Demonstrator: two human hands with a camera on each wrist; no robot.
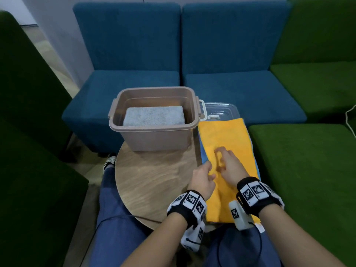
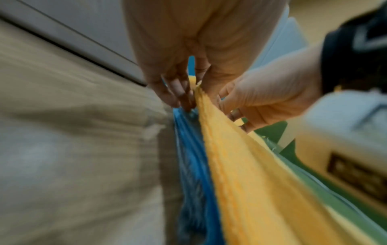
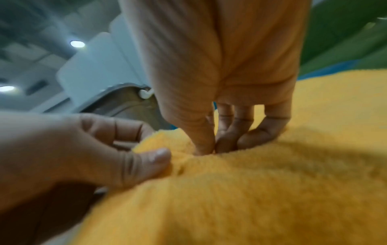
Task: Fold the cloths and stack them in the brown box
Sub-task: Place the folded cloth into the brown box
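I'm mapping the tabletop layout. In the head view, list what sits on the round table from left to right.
brown box holding a folded grey cloth → left hand → right hand, both on the yellow cloth, which lies on a blue cloth.

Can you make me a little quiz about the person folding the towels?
1. What colour is the folded cloth already lying in the brown box?
2. True or false: the left hand and the right hand are both pinching the yellow cloth.
3. What shows under the yellow cloth's left edge? A) a blue cloth B) a red book C) a spoon

Key:
1. Grey.
2. True. In the right wrist view both hands gather the yellow cloth near its left edge.
3. A.
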